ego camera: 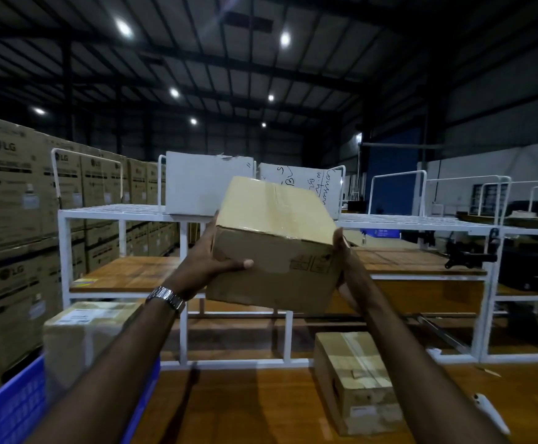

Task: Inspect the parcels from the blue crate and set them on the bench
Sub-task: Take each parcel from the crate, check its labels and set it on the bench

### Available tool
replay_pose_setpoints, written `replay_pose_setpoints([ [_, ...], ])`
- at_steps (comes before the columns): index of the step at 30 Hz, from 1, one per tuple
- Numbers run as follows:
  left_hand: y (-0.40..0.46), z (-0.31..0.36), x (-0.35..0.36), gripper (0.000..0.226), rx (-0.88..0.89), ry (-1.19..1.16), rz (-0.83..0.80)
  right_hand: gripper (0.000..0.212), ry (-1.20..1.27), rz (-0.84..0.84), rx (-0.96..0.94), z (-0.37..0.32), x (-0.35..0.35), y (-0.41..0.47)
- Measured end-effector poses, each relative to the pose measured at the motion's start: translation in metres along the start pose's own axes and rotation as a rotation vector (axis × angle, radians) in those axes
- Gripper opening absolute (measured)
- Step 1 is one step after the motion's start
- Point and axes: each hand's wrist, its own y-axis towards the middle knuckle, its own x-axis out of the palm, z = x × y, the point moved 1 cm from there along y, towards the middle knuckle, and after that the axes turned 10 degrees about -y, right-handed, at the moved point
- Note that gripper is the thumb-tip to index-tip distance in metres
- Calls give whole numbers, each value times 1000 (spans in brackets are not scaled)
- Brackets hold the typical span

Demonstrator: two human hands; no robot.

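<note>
A taped brown cardboard parcel [274, 248] is held up in the air, tilted, in front of the white rack. My left hand [210, 254] grips its left side, thumb across the front face. My right hand [344, 261] holds its right edge, mostly hidden behind the box. The blue crate [8, 408] sits at the lower left with another parcel [85, 334] standing in it, a white label on top. A further taped parcel [357, 379] lies on the wooden bench [245, 408] at the lower right.
A white metal rack [184, 315] with wooden shelves rises behind the bench; white boards [203, 184] lean on its top. Stacked LG cartons [8, 200] fill the left. A white object [491, 411] lies at the bench's right edge.
</note>
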Motion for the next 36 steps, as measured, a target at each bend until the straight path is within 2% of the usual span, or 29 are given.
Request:
replay_pose_setpoints([
  [3, -1, -5, 5, 91, -28, -83, 51, 124, -86, -53, 11, -4, -7, 1],
  [5, 0, -10, 5, 83, -10, -123, 136, 114, -203, -43, -19, -4, -11, 5],
  [9, -1, -7, 11, 113, 25, -68, 194, 98, -291, 138, -83, 3, -1, 4],
  [14, 0, -10, 16, 98, 107, 10, 221, 88, -329, 278, -93, 8, 13, 0],
  [19, 2, -6, 14, 94, 109, 24, 235, 74, -341, 262, -85, 6, 15, 1],
  [23, 0, -8, 12, 100, 94, 33, 257, 86, -368, 304, -80, 5, 19, 2],
  [27, -1, -7, 12, 120, 66, -17, 302, 90, -322, 359, -68, -1, 16, 2],
  [30, -3, 0, 15, 128, 62, -49, 228, 91, -258, 338, -85, -7, 14, 1],
  [32, -4, -2, 15, 122, 55, 10, 176, 84, -220, 334, -94, -10, 12, 2],
  [36, -10, -12, 12, 128, 46, 35, 130, 71, -151, 309, -104, -14, 11, 1],
])
